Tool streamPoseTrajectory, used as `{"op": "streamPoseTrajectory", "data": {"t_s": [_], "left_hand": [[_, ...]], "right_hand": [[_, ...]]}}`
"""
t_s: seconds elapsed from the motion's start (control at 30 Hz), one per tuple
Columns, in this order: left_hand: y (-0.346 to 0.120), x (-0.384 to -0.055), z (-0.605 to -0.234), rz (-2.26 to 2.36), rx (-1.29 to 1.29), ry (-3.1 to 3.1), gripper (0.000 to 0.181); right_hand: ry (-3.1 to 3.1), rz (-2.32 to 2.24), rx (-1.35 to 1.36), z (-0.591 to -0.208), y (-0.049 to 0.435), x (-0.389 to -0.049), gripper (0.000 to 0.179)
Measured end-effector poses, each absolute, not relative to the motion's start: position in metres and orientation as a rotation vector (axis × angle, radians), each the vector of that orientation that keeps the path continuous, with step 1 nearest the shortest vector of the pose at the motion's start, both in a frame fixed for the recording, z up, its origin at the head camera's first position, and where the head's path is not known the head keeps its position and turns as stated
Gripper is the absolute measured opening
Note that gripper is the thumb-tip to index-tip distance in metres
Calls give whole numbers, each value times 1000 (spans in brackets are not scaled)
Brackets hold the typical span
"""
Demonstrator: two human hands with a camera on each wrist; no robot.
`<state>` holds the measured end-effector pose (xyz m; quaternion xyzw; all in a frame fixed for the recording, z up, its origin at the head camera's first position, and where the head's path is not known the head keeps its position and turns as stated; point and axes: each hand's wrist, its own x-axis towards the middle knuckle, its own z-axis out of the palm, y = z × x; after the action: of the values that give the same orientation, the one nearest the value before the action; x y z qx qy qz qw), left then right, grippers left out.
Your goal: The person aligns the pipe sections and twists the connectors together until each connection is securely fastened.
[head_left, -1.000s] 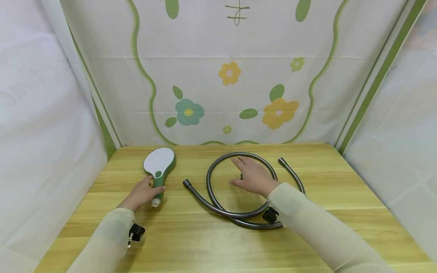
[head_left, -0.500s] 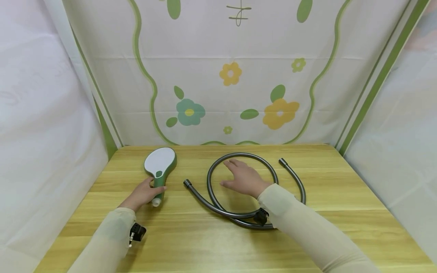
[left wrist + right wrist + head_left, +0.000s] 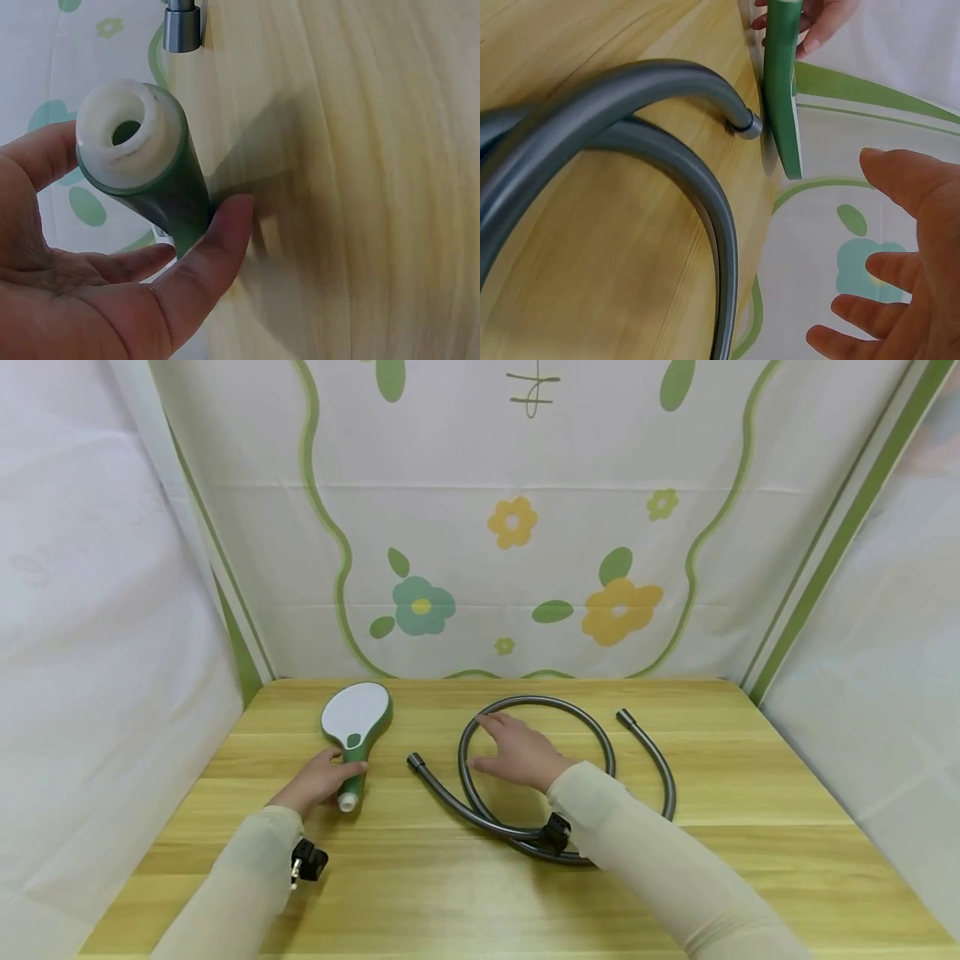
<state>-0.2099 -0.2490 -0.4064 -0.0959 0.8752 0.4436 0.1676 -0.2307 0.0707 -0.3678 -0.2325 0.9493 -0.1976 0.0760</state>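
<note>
A hand shower head with a white round face and green body lies at the left. My left hand holds its green handle, thumb on one side and fingers on the other. In the left wrist view its white hollow connector end points at the camera. My right hand hovers over the coiled grey shower hose, fingers spread and holding nothing. One hose end points toward the shower head; the other end lies at the right.
Beneath everything is a wooden table. White cloth printed with flowers stands behind it, and white cloth sides rise at left and right. A small black camera on the right wrist sits over the hose's near strands.
The right hand has moved left across the hose coil, toward its left side. The left hand stays on the shower head's handle, and the whole head view has shifted slightly.
</note>
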Motion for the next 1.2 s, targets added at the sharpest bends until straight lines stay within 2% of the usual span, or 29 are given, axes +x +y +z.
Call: {"op": "streamPoseTrajectory", "data": {"t_s": [0.27, 0.57, 1.2], "left_hand": [[-254, -219, -413, 1472, -382, 2326, 82], [-259, -223, -417, 1587, -356, 2240, 87], [-257, -228, -424, 1658, -379, 2205, 84]], "right_hand": [[2759, -699, -686, -368, 58, -232, 75], [2645, -915, -669, -375, 41, -236, 71], [2423, -1291, -498, -401, 11, -240, 66]]}}
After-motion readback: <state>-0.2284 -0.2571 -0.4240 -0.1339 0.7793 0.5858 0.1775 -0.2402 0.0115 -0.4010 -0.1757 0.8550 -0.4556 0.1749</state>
